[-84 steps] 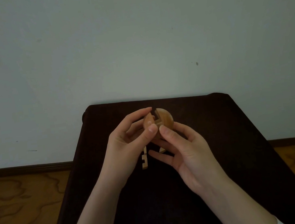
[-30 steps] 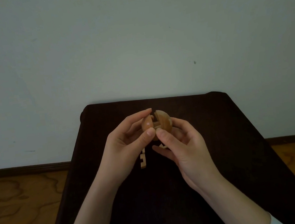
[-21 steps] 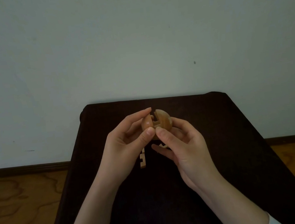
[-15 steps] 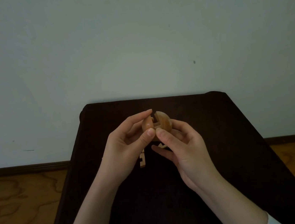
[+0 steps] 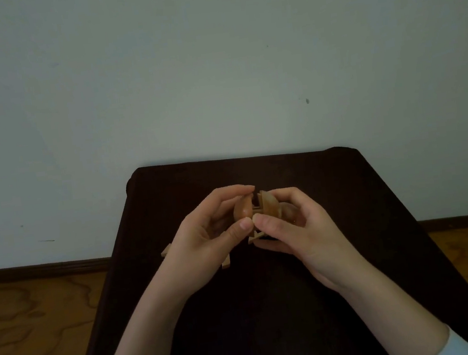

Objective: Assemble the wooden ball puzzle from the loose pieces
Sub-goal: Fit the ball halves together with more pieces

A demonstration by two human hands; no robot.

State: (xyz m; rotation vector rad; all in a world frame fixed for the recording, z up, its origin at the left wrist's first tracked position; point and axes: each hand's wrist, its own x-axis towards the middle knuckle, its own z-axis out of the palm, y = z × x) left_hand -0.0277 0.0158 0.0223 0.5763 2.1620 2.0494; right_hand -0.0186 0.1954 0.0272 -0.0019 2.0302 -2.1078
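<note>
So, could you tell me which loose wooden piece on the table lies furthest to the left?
The piece peeking out at the left wrist. The notched piece and the one below the thumbs lie further right.

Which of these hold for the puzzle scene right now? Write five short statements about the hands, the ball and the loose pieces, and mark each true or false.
1. Both hands hold the partly built wooden ball. True.
2. The ball rests on the dark table. False: it is held up above it, between the left hand and the right hand.
3. A dark gap shows between the ball's rounded parts. True.
4. No loose pieces remain on the table. False: loose wooden pieces peek out beneath the hands.
5. The floor is tiled white. False: the floor is brown wood.
</note>
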